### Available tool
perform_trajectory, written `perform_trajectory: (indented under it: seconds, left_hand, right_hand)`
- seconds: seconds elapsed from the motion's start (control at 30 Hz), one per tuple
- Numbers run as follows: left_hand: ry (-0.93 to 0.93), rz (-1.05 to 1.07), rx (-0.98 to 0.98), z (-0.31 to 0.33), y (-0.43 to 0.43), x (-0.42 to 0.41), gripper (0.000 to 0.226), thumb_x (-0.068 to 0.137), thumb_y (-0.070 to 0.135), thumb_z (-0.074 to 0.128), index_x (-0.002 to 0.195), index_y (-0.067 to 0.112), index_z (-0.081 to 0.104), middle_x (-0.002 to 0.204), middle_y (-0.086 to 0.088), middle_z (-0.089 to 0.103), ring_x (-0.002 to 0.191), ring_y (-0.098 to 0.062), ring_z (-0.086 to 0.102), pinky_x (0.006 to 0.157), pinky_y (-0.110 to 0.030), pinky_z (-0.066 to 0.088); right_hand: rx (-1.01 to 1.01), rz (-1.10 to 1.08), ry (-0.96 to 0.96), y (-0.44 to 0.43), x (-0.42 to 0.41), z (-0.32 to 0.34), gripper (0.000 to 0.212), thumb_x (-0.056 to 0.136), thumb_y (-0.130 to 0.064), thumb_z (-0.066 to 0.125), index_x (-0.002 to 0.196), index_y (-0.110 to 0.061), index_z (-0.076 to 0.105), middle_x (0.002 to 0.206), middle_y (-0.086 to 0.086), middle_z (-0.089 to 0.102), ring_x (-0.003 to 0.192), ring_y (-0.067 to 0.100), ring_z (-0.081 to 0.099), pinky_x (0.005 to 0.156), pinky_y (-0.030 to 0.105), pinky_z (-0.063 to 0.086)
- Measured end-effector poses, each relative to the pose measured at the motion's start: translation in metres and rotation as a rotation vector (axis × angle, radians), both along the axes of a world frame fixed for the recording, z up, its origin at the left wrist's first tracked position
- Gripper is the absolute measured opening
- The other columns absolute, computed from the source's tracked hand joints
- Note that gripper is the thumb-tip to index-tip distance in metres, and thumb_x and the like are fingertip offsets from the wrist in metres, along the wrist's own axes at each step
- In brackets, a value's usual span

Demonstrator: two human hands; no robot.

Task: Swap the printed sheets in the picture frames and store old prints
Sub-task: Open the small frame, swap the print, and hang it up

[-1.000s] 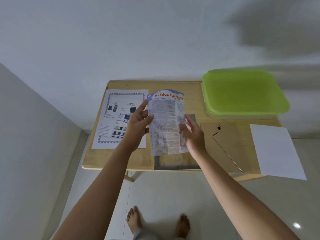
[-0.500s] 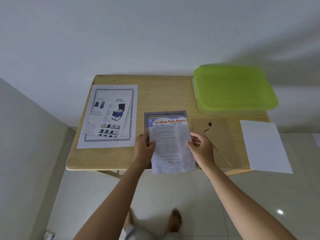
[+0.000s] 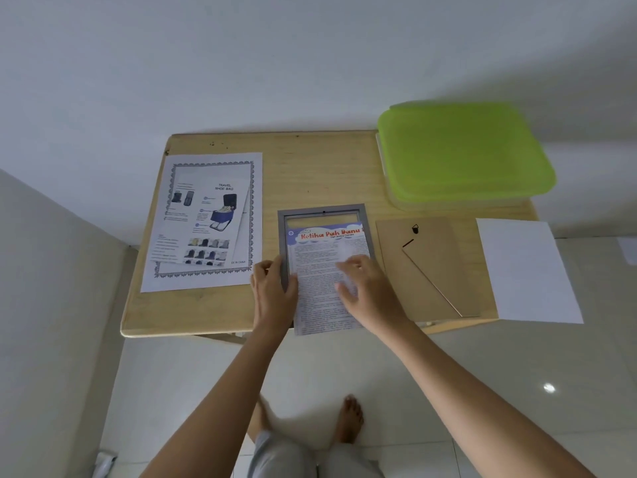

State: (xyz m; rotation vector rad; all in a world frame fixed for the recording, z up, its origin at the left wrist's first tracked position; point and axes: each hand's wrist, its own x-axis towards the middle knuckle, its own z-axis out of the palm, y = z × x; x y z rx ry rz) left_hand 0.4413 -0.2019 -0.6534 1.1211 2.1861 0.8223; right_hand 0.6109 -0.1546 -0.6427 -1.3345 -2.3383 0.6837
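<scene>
A grey picture frame (image 3: 322, 215) lies flat on the wooden table (image 3: 320, 174), near its front edge. A printed sheet with a red title (image 3: 327, 257) lies on the frame, slightly skewed. Its lower end hangs over the table edge, and the frame's top strip stays uncovered. My left hand (image 3: 274, 291) holds the sheet's left edge at the frame's left side, thumb on the paper and fingers curled. With fingers spread, my right hand (image 3: 365, 288) rests flat on the sheet's right half, blurred. The brown backing board (image 3: 427, 267) lies just right of the frame.
A shoe-bag print (image 3: 206, 219) lies at the table's left. A blank white sheet (image 3: 527, 270) overhangs the right front corner. A box with a green lid (image 3: 462, 150) stands at the back right. My bare feet (image 3: 350, 419) are on the tiled floor below.
The sheet went from held up above the table to lying on the frame. My right hand moved from the sheet's right edge onto its face. The left hand stayed at the left edge.
</scene>
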Motion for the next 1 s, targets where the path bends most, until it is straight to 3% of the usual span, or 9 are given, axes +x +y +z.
perform_trajectory:
  seconds: [0.13,0.3,0.63,0.87,1.0]
  left_hand:
    - [-0.015,-0.049,-0.001,-0.004,-0.01,0.0,0.051,0.092,0.02,0.053,0.138,0.006,0.037,0.126,-0.01,0.038,0.118,-0.021,0.038,0.099,-0.028,0.034]
    - [-0.028,-0.06,0.008,-0.002,-0.012,-0.003,0.051,0.092,0.016,0.053,0.139,0.005,0.036,0.126,-0.01,0.039,0.118,-0.022,0.041,0.103,-0.032,0.038]
    - [-0.012,-0.078,0.024,-0.003,-0.013,-0.005,0.05,0.092,0.014,0.052,0.139,0.006,0.036,0.126,-0.01,0.04,0.118,-0.021,0.041,0.098,-0.023,0.032]
    - [0.086,-0.112,0.016,-0.004,-0.016,-0.005,0.049,0.093,0.016,0.051,0.139,0.006,0.037,0.126,-0.011,0.041,0.117,-0.022,0.037,0.099,-0.028,0.033]
    - [0.156,-0.152,0.007,-0.004,-0.02,-0.007,0.046,0.093,0.02,0.05,0.136,0.008,0.04,0.128,-0.009,0.043,0.119,-0.022,0.036,0.098,-0.031,0.037]
  right_hand:
    - [0.047,0.111,-0.145,-0.008,-0.015,-0.013,0.039,0.083,-0.027,0.066,0.118,-0.013,0.06,0.125,0.012,0.057,0.118,0.029,0.052,0.09,0.042,0.05]
    - [0.034,0.054,-0.167,0.0,-0.023,-0.014,0.041,0.082,-0.028,0.066,0.12,-0.013,0.059,0.128,0.013,0.055,0.121,0.032,0.05,0.094,0.045,0.044]
    - [-0.045,0.016,-0.189,0.011,-0.033,-0.008,0.046,0.086,-0.033,0.06,0.127,-0.015,0.052,0.138,0.01,0.044,0.13,0.027,0.036,0.102,0.043,0.036]
    - [-0.061,0.016,-0.262,0.016,-0.029,-0.009,0.051,0.089,-0.04,0.053,0.136,-0.021,0.042,0.145,0.004,0.035,0.135,0.021,0.028,0.106,0.035,0.031]
    - [-0.092,-0.027,-0.121,0.019,-0.015,0.003,0.046,0.091,-0.029,0.053,0.135,-0.016,0.044,0.142,0.005,0.039,0.13,0.019,0.037,0.098,0.034,0.043]
